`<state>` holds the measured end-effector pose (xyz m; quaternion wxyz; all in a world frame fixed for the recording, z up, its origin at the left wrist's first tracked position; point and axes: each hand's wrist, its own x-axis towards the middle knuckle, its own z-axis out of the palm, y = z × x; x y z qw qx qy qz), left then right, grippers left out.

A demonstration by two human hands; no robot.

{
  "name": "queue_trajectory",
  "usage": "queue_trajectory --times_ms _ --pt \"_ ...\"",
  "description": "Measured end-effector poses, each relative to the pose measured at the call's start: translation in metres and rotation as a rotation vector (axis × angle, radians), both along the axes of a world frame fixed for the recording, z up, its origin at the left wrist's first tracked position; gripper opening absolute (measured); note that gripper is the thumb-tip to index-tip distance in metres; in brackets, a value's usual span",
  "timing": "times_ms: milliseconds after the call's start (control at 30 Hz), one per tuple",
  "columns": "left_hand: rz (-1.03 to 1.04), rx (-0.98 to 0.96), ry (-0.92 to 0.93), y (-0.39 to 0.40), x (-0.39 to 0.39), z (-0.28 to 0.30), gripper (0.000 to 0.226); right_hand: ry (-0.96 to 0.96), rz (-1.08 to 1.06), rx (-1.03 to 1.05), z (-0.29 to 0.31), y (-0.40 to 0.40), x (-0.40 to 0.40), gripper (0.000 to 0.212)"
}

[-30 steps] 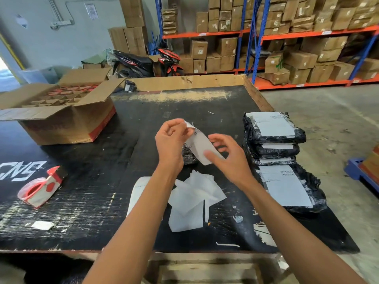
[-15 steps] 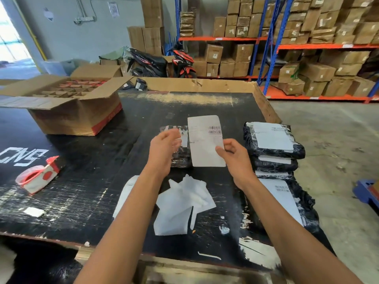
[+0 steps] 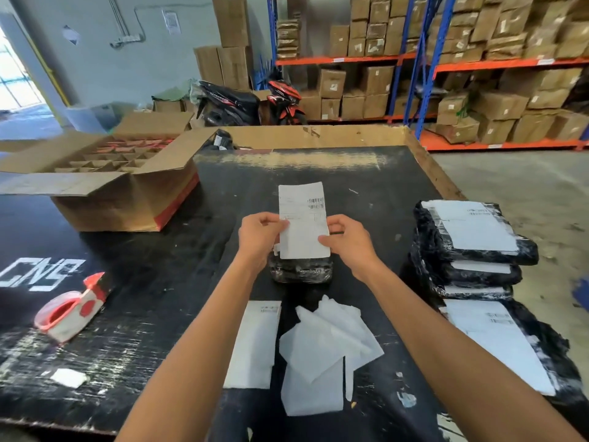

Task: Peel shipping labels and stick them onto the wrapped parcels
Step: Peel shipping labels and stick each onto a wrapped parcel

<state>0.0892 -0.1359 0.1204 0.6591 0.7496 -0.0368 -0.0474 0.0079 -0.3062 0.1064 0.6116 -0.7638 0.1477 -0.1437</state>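
Observation:
Both hands hold a white shipping label (image 3: 302,218) with a barcode, stretched flat just above a small black wrapped parcel (image 3: 299,272) in the middle of the black table (image 3: 178,282). My left hand (image 3: 259,237) pinches the label's left edge and my right hand (image 3: 349,239) pinches its right edge. Most of the parcel is hidden behind the label. Near the front lie an unpeeled label sheet (image 3: 253,344) and a heap of peeled white backing papers (image 3: 325,355). A stack of labelled black parcels (image 3: 471,247) stands at the right, with one more labelled parcel (image 3: 506,346) nearer me.
An open cardboard box (image 3: 105,189) with dividers sits at the back left. A red and white tape dispenser (image 3: 73,309) lies at the left. A small paper scrap (image 3: 68,377) is near the front edge. Shelves of cartons and a parked motorbike (image 3: 245,102) are behind the table.
The curled label has been straightened and both hands moved it over the small black parcel, now gripping its two side edges. The camera view tilted and moved closer.

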Motion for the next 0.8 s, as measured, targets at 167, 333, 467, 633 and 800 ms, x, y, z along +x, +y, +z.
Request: queue_trajectory --times_ms 167,333,467,633,800 --pt "-0.012 0.039 0.034 0.004 0.032 -0.015 0.004 0.064 -0.031 -0.134 -0.003 0.007 0.022 0.035" --pt "-0.061 0.069 0.040 0.001 0.048 -0.027 0.006 0.082 -0.046 -0.203 -0.011 0.008 0.030 0.040" --pt "-0.103 0.094 0.002 0.000 0.044 -0.029 0.015 0.068 -0.055 -0.283 -0.018 0.010 0.030 0.041" --pt "-0.141 0.146 -0.119 0.001 0.038 -0.036 0.030 0.112 -0.156 -0.584 -0.025 0.018 0.030 0.046" --pt "-0.185 0.214 -0.259 0.004 0.030 -0.043 0.039 0.116 -0.222 -0.518 -0.025 0.016 0.025 0.079"
